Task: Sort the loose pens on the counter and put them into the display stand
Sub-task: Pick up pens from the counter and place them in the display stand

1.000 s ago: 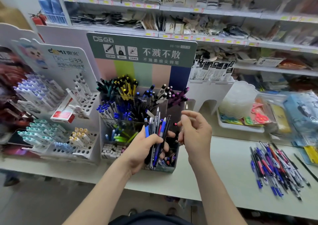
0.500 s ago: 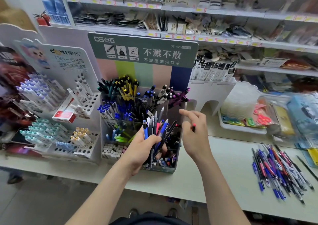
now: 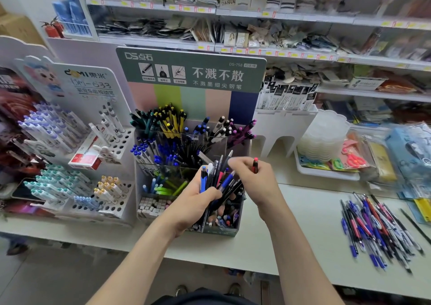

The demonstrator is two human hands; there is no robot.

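My left hand (image 3: 193,204) grips a bundle of pens (image 3: 220,176), blue, black and red, held upright in front of the clear display stand (image 3: 233,231). My right hand (image 3: 256,178) is just right of the bundle and pinches a single red pen (image 3: 255,164), its red cap pointing up. The stand's compartments hold yellow, blue, black and purple pens under a green sign. A pile of loose pens (image 3: 377,225) lies on the white counter (image 3: 303,211) at the right.
A white pen rack (image 3: 70,146) with blue, teal and orange-capped pens stands left of the stand. A white tray (image 3: 326,171) with plastic tubs and scissors sits at the back right, beside packaged goods. Shelves of stock rise behind the counter.
My right hand has shifted slightly left toward the bundle, still pinching the red pen, now raised with its cap up. My left hand keeps the bundle in the same place.
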